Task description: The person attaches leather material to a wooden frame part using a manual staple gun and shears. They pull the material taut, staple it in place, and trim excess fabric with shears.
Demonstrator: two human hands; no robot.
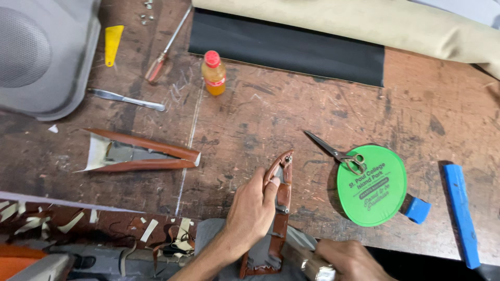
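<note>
Brown leather piece (pixel 281 208) lies at lower centre, its long axis near vertical, narrow tip pointing up-frame. Left hand (pixel 252 208) pinches its left edge with thumb and fingers; right hand (pixel 346 260), lower right, grips a metal tool (pixel 312 265). Right of it lies a round green lid (pixel 372 187) with a printed label; upper centre stands a small orange bottle (pixel 214 73), red-capped.
</note>
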